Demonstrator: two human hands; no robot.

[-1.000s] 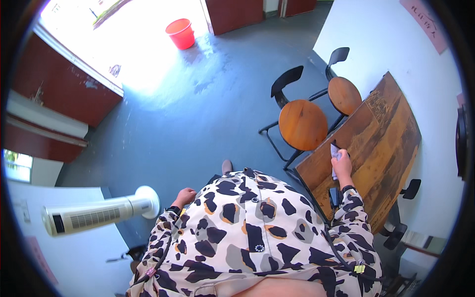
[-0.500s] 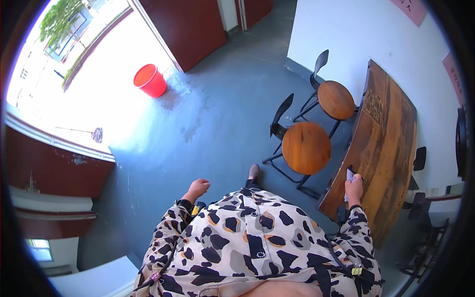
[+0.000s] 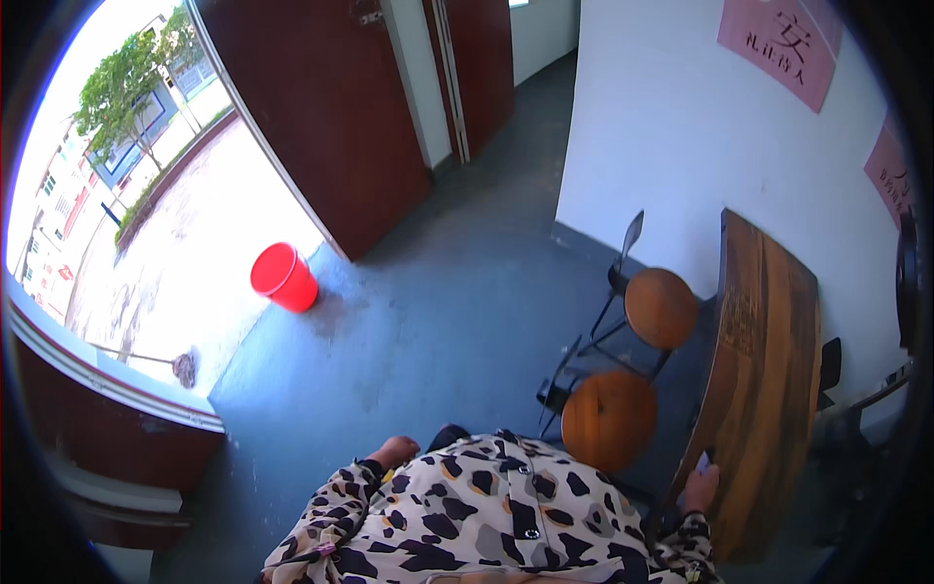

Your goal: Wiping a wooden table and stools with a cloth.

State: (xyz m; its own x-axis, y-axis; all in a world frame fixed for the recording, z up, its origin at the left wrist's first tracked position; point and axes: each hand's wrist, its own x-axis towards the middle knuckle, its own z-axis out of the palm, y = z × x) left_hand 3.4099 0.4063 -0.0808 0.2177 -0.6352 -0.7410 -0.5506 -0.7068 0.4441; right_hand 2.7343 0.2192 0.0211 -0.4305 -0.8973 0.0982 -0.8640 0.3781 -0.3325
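My left hand (image 3: 397,451) hangs over the grey-blue floor at my left side, its fingers loosely curled, with nothing visible in them. At the near left edge of the brown wooden table (image 3: 754,389), my right hand (image 3: 699,489) is closed around a small pale cloth (image 3: 703,462). Only a bit of the cloth shows past my fingers; the rest is hidden. Left of the table stands a round-seated wooden stool (image 3: 610,419) with a dark frame and back. A second such stool (image 3: 661,308) is farther off, between the table and the white wall.
A red bucket (image 3: 285,278) stands by the open doorway at the left. A mop (image 3: 183,369) lies across the bright threshold. Dark red door panels (image 3: 311,117) flank the opening. Pink paper signs (image 3: 781,49) hang on the white wall. Another dark chair (image 3: 829,370) stands beyond the table.
The view has tilted up, so the bucket, stools and table sit lower in the picture. My right hand stays at the table edge with the cloth. My left hand remains curled.
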